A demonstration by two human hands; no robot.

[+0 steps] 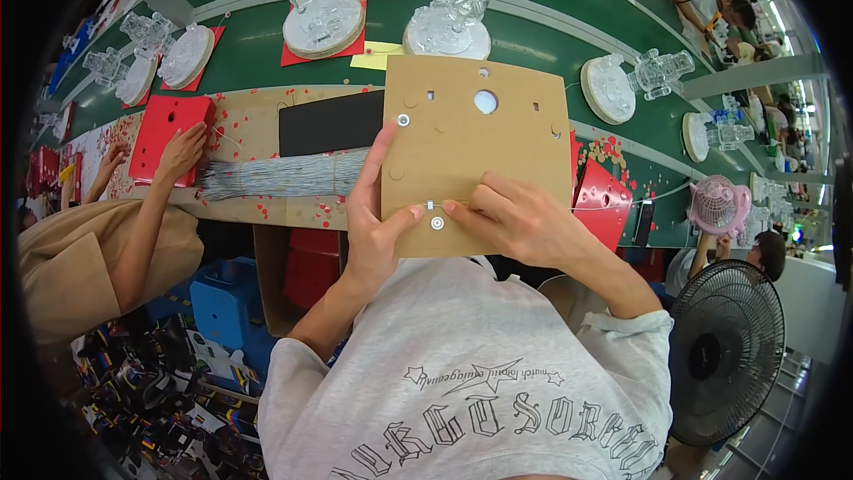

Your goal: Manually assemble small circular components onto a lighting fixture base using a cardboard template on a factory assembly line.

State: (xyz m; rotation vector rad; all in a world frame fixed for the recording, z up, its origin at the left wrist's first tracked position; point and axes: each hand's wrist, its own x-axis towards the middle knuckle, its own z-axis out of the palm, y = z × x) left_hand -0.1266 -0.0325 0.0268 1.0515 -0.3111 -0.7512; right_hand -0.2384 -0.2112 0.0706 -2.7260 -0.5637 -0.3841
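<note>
— Cardboard first: where did you see it?

— I saw the brown cardboard panel [498, 138] held upright over the near edge of the bench [258, 129], between both hands.

— And the hands?

— My left hand [373, 222] was half open, forefinger stretched up the panel's left edge, thumb pressed beside a small slot. The right hand [520, 218] was closed, pinching a thin wire [622, 206] at that slot. The wire ran rightward, so the right hand was nearer.

— Anything else?

— A bundle of wires [280, 175] lay left of the panel.
</note>
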